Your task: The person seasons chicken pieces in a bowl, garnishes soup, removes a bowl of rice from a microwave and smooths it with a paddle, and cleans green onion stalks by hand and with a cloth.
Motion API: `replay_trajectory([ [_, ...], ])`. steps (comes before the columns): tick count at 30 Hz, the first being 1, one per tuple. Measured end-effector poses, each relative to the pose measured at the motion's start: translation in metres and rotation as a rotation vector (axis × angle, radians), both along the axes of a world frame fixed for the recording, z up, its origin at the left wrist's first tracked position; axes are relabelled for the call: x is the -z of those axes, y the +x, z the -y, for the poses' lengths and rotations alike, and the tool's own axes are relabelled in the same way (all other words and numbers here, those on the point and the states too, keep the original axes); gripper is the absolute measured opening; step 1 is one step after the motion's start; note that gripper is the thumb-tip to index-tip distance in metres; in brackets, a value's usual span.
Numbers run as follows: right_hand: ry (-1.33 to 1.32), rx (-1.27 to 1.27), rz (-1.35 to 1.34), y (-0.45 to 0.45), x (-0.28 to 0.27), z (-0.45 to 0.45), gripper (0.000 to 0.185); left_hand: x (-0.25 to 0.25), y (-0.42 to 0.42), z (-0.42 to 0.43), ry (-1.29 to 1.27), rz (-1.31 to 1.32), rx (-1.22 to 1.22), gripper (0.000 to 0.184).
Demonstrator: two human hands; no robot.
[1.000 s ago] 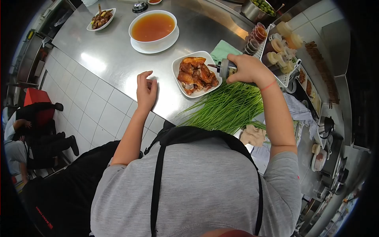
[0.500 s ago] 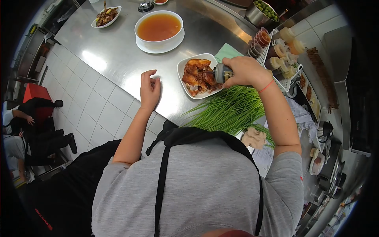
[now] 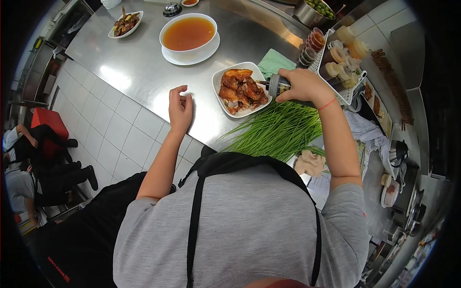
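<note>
Right hand wrapped around a bottle, its tip over the meat, left hand holding nothing, fingers loosely curled

Bright, even kitchen light, with a dark round border.
White glare burns on the steel counter, with an orange sheen farther right; the meat looks fairly clear, while the edges bend and soften.

Dark bottle, seemingly tilted, near browned meat
</note>
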State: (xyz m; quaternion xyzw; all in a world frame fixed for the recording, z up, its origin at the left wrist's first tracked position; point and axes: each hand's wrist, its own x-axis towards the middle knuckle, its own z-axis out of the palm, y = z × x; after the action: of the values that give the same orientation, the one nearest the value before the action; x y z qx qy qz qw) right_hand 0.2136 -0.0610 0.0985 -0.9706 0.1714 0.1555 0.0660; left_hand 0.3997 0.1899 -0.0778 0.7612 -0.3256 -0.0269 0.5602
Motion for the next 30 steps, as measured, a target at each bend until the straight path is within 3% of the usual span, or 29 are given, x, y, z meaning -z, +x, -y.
replay_trajectory([
  [2,0.055,0.015,0.068,-0.007,0.010,0.003,0.058,0.002,-0.006,0.000,-0.052,-0.113,-0.001,0.023],
  [4,0.498,0.161,0.174,-0.018,0.019,0.002,0.058,0.000,-0.024,0.001,-0.148,-0.440,0.101,0.028],
  [8,0.769,0.318,0.353,-0.043,0.038,-0.007,0.060,-0.006,-0.067,0.008,-0.073,-0.912,0.312,0.040],
  [12,0.820,0.377,0.679,-0.080,0.044,0.003,0.059,-0.011,-0.086,0.018,-0.049,-1.053,0.400,0.043],
  [15,0.712,0.511,1.001,-0.110,0.019,0.016,0.064,-0.014,-0.085,0.021,-0.024,-1.092,0.376,0.043],
  [17,0.447,0.605,1.172,-0.129,0.010,0.035,0.061,-0.017,-0.083,0.021,-0.065,-1.174,0.365,0.043],
  [18,0.342,0.519,1.332,-0.131,0.007,0.040,0.058,-0.018,-0.083,0.022,-0.072,-1.198,0.360,0.044],
  [21,0.112,0.565,1.607,-0.133,0.008,0.054,0.065,-0.017,-0.083,0.023,-0.099,-1.250,0.368,0.046],
  [24,-0.027,0.639,1.720,-0.138,0.025,0.075,0.067,-0.015,-0.082,0.023,-0.104,-1.263,0.386,0.048],
  [28,0.071,0.725,1.729,-0.139,0.046,0.090,0.071,-0.019,-0.077,0.023,-0.057,-1.257,0.375,0.050],
  [30,-0.114,0.782,1.545,-0.141,0.057,0.102,0.076,-0.025,-0.075,0.023,0.028,-1.085,0.359,0.049],
])
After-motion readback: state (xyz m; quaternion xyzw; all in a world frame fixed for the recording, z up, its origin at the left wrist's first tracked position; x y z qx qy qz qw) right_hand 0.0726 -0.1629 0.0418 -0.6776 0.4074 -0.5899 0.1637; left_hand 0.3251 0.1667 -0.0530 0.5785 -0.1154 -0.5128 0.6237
